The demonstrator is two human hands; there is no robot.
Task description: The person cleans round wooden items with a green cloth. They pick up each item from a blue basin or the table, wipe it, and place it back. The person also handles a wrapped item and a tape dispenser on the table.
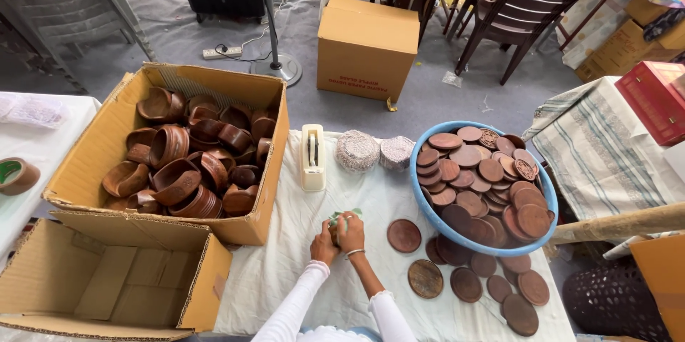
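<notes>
From the head camera, both hands meet over the white tablecloth [285, 270], just below the cream tape dispenser [312, 158]. The left hand [325, 245] and the right hand [352, 233] have their fingers curled tight around a small object in pale green wrapping [344, 216], pressed between them; what lies inside is hidden. A bangle circles the right wrist. To the left stands an open cardboard box [93, 163] heaped with carved wooden bowls [187, 163]. To the right, a blue basin [435, 213] holds round wooden discs [485, 178], and more lie loose on the cloth.
</notes>
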